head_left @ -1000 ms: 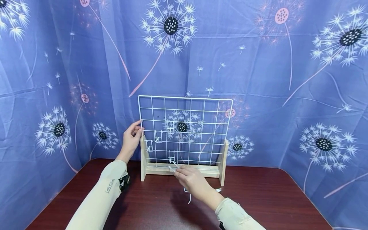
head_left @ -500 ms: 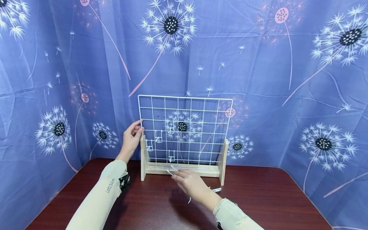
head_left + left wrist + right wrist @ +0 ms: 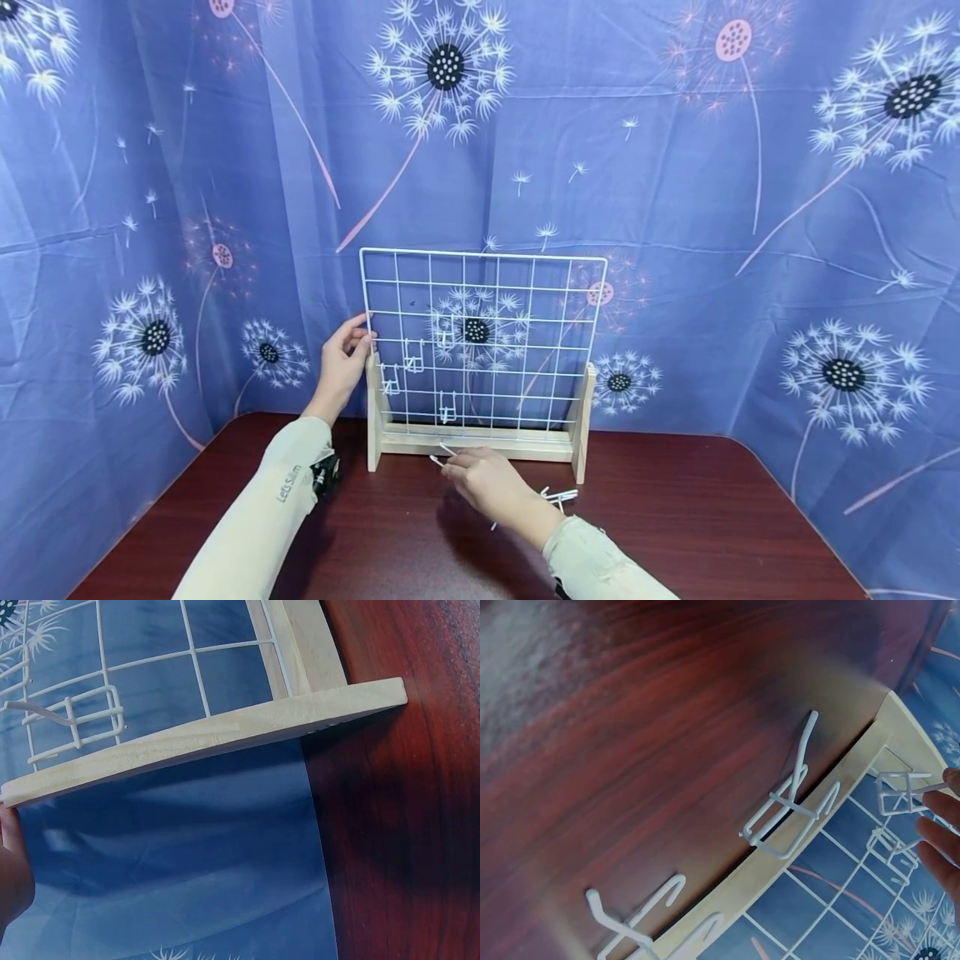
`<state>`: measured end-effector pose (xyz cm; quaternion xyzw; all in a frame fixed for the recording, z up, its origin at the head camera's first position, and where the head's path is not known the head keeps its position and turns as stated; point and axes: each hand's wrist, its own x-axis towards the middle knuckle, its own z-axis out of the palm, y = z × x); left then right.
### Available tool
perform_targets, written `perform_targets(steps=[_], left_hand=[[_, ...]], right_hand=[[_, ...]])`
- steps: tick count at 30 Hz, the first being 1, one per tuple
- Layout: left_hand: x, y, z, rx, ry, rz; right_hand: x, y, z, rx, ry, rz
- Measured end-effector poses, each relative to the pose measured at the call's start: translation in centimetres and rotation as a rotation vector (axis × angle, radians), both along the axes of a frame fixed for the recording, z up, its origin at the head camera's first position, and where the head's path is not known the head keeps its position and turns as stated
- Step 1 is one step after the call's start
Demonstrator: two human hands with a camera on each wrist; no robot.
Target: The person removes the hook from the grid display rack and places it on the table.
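A white wire grid panel (image 3: 513, 287) stands upright in a wooden stand (image 3: 480, 446). My left hand (image 3: 341, 367) holds the panel's left edge just above the stand's side post; only part of that hand shows in the left wrist view. Several white wire hooks hang on the panel's left half, among them a low hook (image 3: 447, 410) and a hook near the left post (image 3: 75, 720). In front of the stand's base, my right hand (image 3: 487, 483) pinches another white wire hook (image 3: 904, 793), its prongs pointing left past the fingertips.
Loose white wire hooks (image 3: 787, 814) lie on the dark red table (image 3: 675, 517), partly behind my right wrist in the head view. A blue dandelion-print curtain (image 3: 675, 208) surrounds the table's back and sides.
My right hand has drawn back from the low hook on the panel, downward and slightly left, with its own hook still pinched. More of the loose hooks shows. The left hand stays put.
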<state>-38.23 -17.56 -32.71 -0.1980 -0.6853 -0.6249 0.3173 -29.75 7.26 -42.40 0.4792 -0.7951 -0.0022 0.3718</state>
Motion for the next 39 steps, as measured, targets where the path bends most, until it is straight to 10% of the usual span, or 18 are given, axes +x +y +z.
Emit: perform_targets(steps=[39], left_hand=[[-0.3, -0.1, -0.1, -0.013, 0.022, 0.018]], right_hand=[[0.4, -1.7, -1.7, 0.194, -0.035, -0.106]])
